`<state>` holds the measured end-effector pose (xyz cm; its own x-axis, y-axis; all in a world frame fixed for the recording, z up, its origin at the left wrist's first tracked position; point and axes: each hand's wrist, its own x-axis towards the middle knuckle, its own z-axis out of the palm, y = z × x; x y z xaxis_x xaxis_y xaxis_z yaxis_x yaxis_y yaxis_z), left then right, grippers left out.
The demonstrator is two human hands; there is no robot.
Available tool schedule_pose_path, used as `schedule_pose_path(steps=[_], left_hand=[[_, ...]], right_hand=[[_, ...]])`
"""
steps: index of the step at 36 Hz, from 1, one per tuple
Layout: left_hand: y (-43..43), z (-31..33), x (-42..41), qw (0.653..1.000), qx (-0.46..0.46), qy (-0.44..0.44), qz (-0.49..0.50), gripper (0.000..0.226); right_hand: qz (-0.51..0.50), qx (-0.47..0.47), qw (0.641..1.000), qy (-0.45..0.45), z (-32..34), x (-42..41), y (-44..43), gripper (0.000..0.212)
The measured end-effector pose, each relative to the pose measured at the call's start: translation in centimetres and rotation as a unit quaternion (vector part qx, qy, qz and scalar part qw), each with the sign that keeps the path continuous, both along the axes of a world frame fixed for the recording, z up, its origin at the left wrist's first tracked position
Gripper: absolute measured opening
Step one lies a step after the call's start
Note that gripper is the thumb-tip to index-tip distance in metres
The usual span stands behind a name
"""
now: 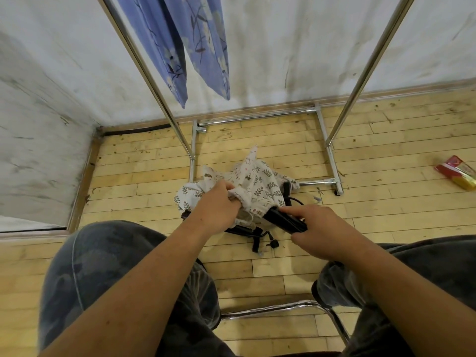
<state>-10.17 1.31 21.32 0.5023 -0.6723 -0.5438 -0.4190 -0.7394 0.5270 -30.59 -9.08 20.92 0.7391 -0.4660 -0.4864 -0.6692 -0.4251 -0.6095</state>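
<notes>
Left hand (219,204) grips bunched edge of white printed cloth (255,181). Right hand (322,228) pinches black bar (286,220), forefinger on top, thumb beneath; bar's far end goes under cloth. Cloth lies between hands, above black straps (257,240) on floor (154,171). Rack base (332,161) just behind. Open floor left of cloth, up to the wall (38,150); red-yellow packet (458,173) well apart, right.

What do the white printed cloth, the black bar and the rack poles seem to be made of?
White printed cloth: thin woven fabric, probably cotton; matt, crumpled into soft folds.
Black bar: likely hard plastic, smooth with a slight sheen; it could be coated metal.
Rack pole: metal tube, chromed or polished steel, with bright reflections.
</notes>
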Motion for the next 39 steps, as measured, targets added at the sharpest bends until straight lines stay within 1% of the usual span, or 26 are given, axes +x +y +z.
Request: schedule_pose_path(steps=[5,10,11,12,14,15,16,17,20,22,23,24,26,27,29,31,34,35,39], left_hand=[[0.0,0.4,-0.3,0.998,0.027,0.042,-0.031,0.036],[0.1,0.5,-0.6,0.994,0.012,0.107,-0.037,0.037],[0.1,0.6,-0.6,0.993,0.004,0.116,-0.031,0.037],[0.0,0.6,-0.7,0.993,-0.007,0.118,-0.029,0.035],[-0.1,0.7,-0.7,0.994,-0.029,0.099,-0.027,0.030],[-0.1,0.5,-0.5,0.996,-0.036,0.081,-0.027,0.031],[0.0,0.3,-0.4,0.997,-0.038,0.064,-0.029,0.035],[0.1,0.2,-0.3,0.997,-0.037,0.051,-0.033,0.041],[0.4,-0.4,0.1,0.998,-0.024,0.023,-0.049,0.057],[0.5,-0.8,0.3,0.998,-0.007,-0.026,-0.063,0.062],[0.5,-1.0,0.5,0.997,0.005,-0.050,-0.064,0.059],[0.5,-1.3,0.8,0.996,0.014,-0.069,-0.061,0.051],[0.6,-1.7,1.3,0.993,0.027,-0.097,-0.060,0.023],[0.6,-1.8,1.4,0.992,0.031,-0.110,-0.057,0.013],[0.6,-1.9,1.7,0.990,0.039,-0.127,-0.055,0.011],[0.8,-2.1,1.8,0.989,0.052,-0.127,-0.062,0.014],[1.1,-2.5,1.7,0.991,0.050,-0.100,-0.076,0.038],[1.1,-2.4,1.6,0.991,0.041,-0.095,-0.081,0.041],[0.7,-1.1,0.7,0.993,0.006,-0.043,-0.114,0.030]], right_hand=[[0.003,0.012,1.000,0.021,-0.3,-0.1,0.1,0.067],[0.018,0.015,0.999,0.027,-0.5,-0.1,0.3,0.063],[0.009,0.017,0.999,0.028,-0.6,-0.1,0.3,0.066],[-0.005,0.022,0.999,0.028,-0.8,-0.1,0.2,0.074],[-0.024,0.035,0.999,0.025,-1.0,-0.2,0.1,0.095],[-0.023,0.037,0.999,0.022,-1.0,-0.2,0.1,0.100],[-0.021,0.038,0.999,0.019,-1.0,-0.2,0.1,0.099],[-0.021,0.040,0.999,0.016,-0.8,-0.1,0.1,0.094],[-0.025,0.039,0.999,0.014,-0.6,-0.1,0.0,0.073],[-0.034,0.039,0.999,0.012,-0.8,-0.2,-0.1,0.069],[-0.036,0.037,0.999,0.010,-0.8,-0.1,-0.1,0.069],[-0.041,0.038,0.998,0.007,-0.8,-0.2,-0.1,0.070],[-0.051,0.042,0.998,0.001,-0.8,-0.2,-0.2,0.071],[-0.053,0.044,0.998,-0.001,-0.8,-0.2,-0.3,0.072],[-0.058,0.060,0.996,-0.003,-0.9,-0.2,-0.3,0.071],[-0.070,0.086,0.994,-0.008,-0.9,0.0,-0.3,0.071],[-0.093,0.112,0.989,-0.013,-1.2,0.1,-0.3,0.071],[-0.098,0.117,0.988,-0.014,-1.2,0.1,-0.3,0.072],[-0.100,0.123,0.987,-0.015,-1.2,0.1,-0.3,0.075]])
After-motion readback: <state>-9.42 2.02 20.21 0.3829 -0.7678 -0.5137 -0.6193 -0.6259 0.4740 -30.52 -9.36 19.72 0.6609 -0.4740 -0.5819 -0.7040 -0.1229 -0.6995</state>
